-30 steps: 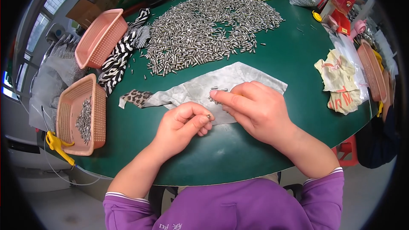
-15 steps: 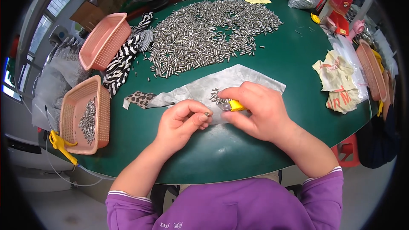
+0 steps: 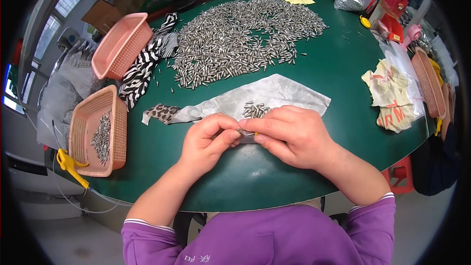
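Head view: we have both hands meeting over the near edge of the grey cloth [image 3: 274, 95] on the green table [image 3: 343, 68], left hand [image 3: 208, 140] and right hand [image 3: 289, 135] pinching one small metal pin [image 3: 241, 131] between thumb and fingertips, a little pile of pins [image 3: 254, 111] just behind. To do this well, we judge, keep the pinch close over the cloth so a dropped pin stays there. Wrists low, forearms angled inward, fingers curled tight.
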